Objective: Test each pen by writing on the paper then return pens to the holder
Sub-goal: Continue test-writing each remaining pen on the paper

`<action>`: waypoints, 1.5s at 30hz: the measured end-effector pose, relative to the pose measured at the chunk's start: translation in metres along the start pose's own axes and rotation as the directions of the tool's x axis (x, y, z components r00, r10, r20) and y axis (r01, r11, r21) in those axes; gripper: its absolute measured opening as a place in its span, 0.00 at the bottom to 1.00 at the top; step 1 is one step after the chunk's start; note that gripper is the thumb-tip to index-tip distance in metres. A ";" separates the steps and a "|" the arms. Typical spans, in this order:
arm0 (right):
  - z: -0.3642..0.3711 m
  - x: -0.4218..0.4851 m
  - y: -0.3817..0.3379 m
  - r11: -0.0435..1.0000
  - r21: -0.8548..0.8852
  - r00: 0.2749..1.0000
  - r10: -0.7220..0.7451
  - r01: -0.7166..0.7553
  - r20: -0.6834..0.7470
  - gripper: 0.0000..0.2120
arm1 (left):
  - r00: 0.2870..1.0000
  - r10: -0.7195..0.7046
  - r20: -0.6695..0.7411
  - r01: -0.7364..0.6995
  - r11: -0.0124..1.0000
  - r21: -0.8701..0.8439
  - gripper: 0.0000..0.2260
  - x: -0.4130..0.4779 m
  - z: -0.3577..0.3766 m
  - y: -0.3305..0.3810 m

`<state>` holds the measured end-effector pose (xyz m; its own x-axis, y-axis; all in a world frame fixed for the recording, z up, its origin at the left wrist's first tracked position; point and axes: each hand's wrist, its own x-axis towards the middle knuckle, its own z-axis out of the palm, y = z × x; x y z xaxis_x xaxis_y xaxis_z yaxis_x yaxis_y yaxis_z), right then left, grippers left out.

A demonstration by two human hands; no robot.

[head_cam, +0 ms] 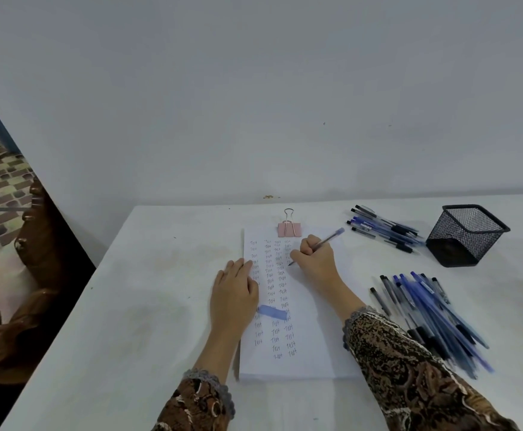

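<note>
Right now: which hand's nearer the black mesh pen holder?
Right. The right hand, holding a blue pen, is left of the black mesh pen holder; the left hand lies flat farther left.

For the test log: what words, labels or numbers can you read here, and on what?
"Test": handwritten repeatedly in columns on the paper; the top rows are faint.
Too blurred to read: any barrel print on the near pile of pens and the far pile of pens.
No text visible: binder clip, mesh holder, pen in the right hand.
</note>
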<state>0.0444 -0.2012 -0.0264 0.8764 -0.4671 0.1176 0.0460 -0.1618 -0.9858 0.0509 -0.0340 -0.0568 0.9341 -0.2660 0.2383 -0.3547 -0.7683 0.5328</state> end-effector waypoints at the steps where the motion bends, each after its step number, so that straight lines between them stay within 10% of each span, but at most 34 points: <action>1: 0.000 0.000 0.000 1.000 -0.008 1.000 -0.002 0.002 0.009 0.23 | 1.000 0.002 -0.002 -0.002 1.000 0.000 0.19 0.000 0.000 0.000; 45: -0.006 0.004 0.000 0.995 0.080 0.996 0.057 -0.052 -0.063 0.23 | 0.999 0.014 -0.031 -0.016 0.997 -0.074 0.18 -0.001 -0.001 0.000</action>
<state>0.0448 -0.2081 -0.0256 0.8454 -0.5297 0.0684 0.0383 -0.0676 -0.9970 0.0496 -0.0330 -0.0564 0.9275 -0.2583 0.2703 -0.3715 -0.7187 0.5878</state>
